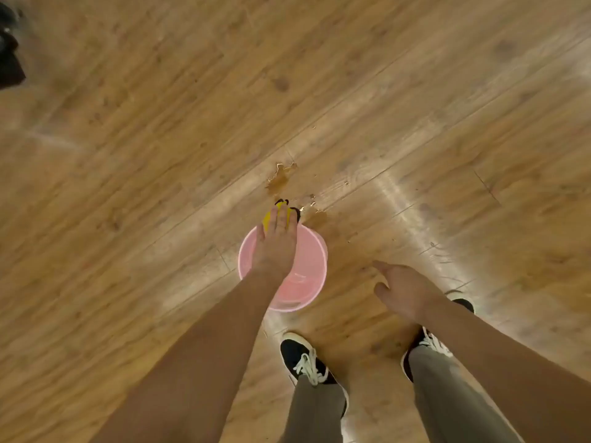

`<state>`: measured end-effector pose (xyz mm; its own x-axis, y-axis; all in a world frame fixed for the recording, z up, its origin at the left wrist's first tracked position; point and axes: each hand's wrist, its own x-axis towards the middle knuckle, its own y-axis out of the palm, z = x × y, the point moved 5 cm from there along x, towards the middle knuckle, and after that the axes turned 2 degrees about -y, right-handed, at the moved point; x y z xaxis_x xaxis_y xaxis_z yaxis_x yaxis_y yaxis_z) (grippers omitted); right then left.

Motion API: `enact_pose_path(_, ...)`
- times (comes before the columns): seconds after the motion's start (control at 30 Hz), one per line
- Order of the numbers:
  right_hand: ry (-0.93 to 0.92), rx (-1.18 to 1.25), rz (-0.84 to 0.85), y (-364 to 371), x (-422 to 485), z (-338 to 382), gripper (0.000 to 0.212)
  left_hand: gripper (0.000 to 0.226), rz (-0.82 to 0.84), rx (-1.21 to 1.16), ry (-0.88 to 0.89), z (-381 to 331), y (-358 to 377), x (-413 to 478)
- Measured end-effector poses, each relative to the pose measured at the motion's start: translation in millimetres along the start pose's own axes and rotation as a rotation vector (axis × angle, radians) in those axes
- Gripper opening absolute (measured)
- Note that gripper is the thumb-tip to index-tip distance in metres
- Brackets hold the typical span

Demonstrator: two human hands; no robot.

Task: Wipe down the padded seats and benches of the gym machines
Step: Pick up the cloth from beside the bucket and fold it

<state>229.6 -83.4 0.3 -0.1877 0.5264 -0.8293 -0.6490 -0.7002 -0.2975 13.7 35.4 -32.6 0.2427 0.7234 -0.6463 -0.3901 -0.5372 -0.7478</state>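
Okay, head view: left hand (276,243) grasps yellow cloth (289,213) over the pink bucket's (320,247) far rim. Right hand (403,290) is released, fingers spread, right of the bucket and farther from the cloth. No padded seats visible.

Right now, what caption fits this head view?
Left hand holds a yellow cloth by a pink bucket, puddle on the wooden floor beyond.

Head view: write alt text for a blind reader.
A person's left hand holds a yellow cloth at the far rim of a pink bucket on a wooden floor. The right hand hangs open; a puddle lies beyond.
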Motion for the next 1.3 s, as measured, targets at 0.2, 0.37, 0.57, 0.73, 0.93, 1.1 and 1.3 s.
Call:
enact_pose_path(0.2,0.001,0.021,0.057,4.9,30.4,-21.4,0.054,0.096,0.032,0.069,0.015,-4.6,19.7,47.9)
enact_pose_path(0.37,0.023,0.056,0.120,10.6,31.8,-36.2,0.054,0.069,0.098,0.125,0.063,4.7,19.6,69.2)
enact_pose_path(0.57,0.089,0.095,0.128,-6.5,4.8,-51.0,0.052,0.057,0.159,0.131,0.080,4.9,-12.9,55.1)
enact_pose_path(0.73,0.137,0.176,0.104,-40.5,-41.3,-54.8,0.051,0.050,0.134,0.128,0.156,-23.2,-70.0,7.0)
enact_pose_path(0.93,0.134,0.386,-0.066,-112.1,-127.0,-42.3,0.042,0.047,0.096,-0.527,0.045,-88.3,-175.7,-62.9)
enact_pose_path(1.1,0.005,0.695,-0.283,-186.3,-219.1,-8.2,0.035,0.027,0.054,-1.074,0.098,-155.7,-300.4,-144.1)
enact_pose_path(1.3,-0.221,1.015,-0.562,-276.7,-354.4,27.1,0.026,0.014,-0.060,-1.506,0.138,-205.6,-453.0,-245.3)
